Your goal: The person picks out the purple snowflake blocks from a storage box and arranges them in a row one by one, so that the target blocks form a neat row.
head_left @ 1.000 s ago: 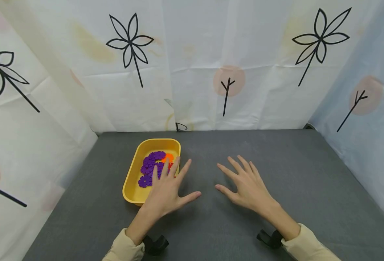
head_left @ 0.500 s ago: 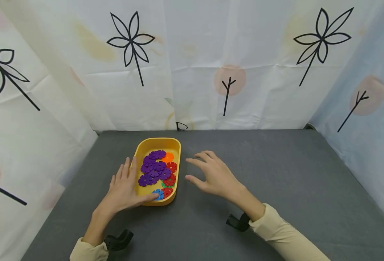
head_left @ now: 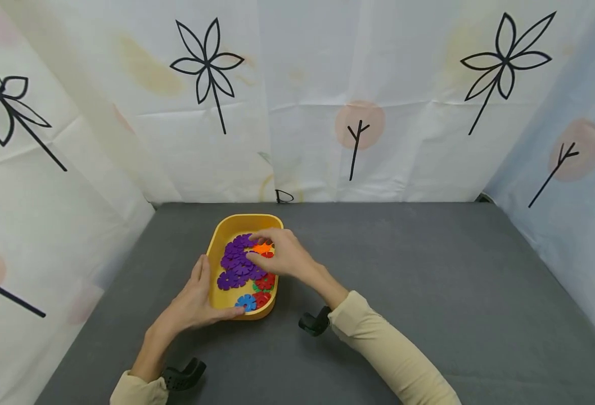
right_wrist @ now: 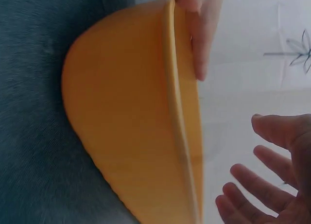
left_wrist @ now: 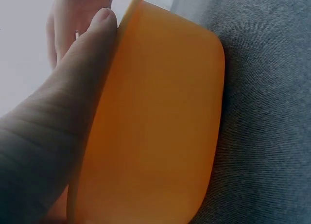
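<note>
A yellow plastic bin [head_left: 219, 239] holds several flat flower-shaped pieces. Most are purple pieces [head_left: 237, 264], heaped in the middle. On the right side lie an orange piece [head_left: 262, 248] and red pieces [head_left: 264, 281], with a bit of green under them and a blue piece [head_left: 247, 302] at the near end. My left hand [head_left: 188, 301] holds the bin's near left corner, fingers on the left side and thumb over the near rim. Over the bin's right rim reaches my right hand [head_left: 284, 256], its fingers apart and slightly bent above the pieces, nothing between them in the right wrist view.
The bin stands on a grey cloth-covered table [head_left: 404, 270], left of the middle. White printed curtains [head_left: 307, 73] enclose the table at the back and on both sides. A black wrist mount [head_left: 315, 322] sits under each forearm.
My left hand has swung left from over the bin to its near left corner and taken hold there. The right hand has moved left from the table to above the pieces.
</note>
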`<state>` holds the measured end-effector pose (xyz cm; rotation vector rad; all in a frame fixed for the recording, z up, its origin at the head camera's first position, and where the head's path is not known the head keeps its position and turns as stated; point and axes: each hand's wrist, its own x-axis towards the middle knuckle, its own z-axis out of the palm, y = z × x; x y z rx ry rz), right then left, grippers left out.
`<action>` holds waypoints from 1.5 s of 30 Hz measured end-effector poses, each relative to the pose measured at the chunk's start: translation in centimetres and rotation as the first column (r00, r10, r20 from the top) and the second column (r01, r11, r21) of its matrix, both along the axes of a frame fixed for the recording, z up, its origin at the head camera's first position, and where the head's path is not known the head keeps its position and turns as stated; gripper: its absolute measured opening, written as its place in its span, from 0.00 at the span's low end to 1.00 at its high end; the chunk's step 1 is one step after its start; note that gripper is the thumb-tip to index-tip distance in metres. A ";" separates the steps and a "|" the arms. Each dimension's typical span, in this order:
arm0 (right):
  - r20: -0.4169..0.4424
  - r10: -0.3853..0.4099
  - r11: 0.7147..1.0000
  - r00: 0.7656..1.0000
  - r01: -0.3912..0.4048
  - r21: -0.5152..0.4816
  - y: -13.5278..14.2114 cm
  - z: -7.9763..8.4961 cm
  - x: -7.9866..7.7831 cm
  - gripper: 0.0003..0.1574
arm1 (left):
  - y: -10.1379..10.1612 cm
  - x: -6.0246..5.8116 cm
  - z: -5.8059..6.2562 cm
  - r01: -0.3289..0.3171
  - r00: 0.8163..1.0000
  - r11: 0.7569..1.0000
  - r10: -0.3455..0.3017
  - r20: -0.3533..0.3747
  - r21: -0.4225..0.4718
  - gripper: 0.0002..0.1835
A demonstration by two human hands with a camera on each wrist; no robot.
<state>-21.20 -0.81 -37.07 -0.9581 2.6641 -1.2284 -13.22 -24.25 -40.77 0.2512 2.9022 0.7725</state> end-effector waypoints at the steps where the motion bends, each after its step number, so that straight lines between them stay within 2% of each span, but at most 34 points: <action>1: 0.023 -0.009 1.000 1.000 0.010 -0.022 -0.4 -0.2 -0.3 0.24 | 0.0 0.0 -0.1 -0.002 1.000 1.000 0.002 0.002 -0.001 0.78; 5: 0.107 -0.062 0.988 0.992 0.077 -0.135 -1.7 -0.8 -1.3 0.22 | -0.1 0.0 -0.4 -0.008 1.000 1.000 0.008 0.003 -0.002 0.79; 9: 0.163 -0.115 0.955 0.980 0.154 -0.252 -2.8 -1.2 -2.1 0.21 | -0.1 0.0 -0.6 -0.010 1.000 1.000 0.010 -0.002 0.001 0.78; 12: 0.164 -0.121 0.952 0.979 0.161 -0.261 -3.4 -1.8 -2.4 0.20 | 0.0 0.1 -0.6 -0.007 1.000 1.000 0.007 -0.002 0.002 0.78; 17: 0.080 -0.110 0.981 0.991 0.121 -0.154 -3.8 -2.8 -2.5 0.20 | 0.0 0.0 -0.5 -0.006 1.000 1.000 0.006 -0.006 -0.004 0.78; 21: -0.039 -0.129 0.991 0.991 0.130 0.025 -4.1 -3.7 -2.5 0.21 | 0.0 -0.1 -0.5 -0.013 1.000 1.000 0.013 -0.007 0.000 0.78; 23: -0.125 -0.135 0.975 0.983 0.154 0.159 -4.3 -4.2 -2.6 0.22 | 0.0 -0.1 -0.5 -0.015 1.000 1.000 0.015 -0.003 0.006 0.77; 26: -0.226 -0.113 0.930 0.967 0.183 0.318 -4.4 -4.6 -2.7 0.24 | 0.1 0.0 -0.5 -0.014 1.000 1.000 0.014 -0.002 0.009 0.77; 32: -0.268 -0.070 0.881 0.961 0.185 0.435 -4.6 -4.6 -2.7 0.26 | 0.2 0.0 -0.4 -0.028 1.000 1.000 0.028 0.003 0.012 0.78; 38: -0.309 0.007 0.794 0.951 0.183 0.580 -4.8 -4.8 -2.6 0.25 | 0.2 0.0 -0.5 -0.043 0.999 0.999 0.043 0.013 0.012 0.78; 40: -0.302 0.013 0.792 0.953 0.175 0.585 -4.9 -4.8 -2.6 0.23 | 0.2 0.0 -0.5 -0.046 0.999 0.999 0.046 0.015 0.011 0.78; 45: -0.274 -0.024 0.824 0.961 0.174 0.539 -4.9 -4.8 -2.6 0.19 | 0.1 0.0 -0.5 -0.048 0.999 0.999 0.047 0.012 0.009 0.78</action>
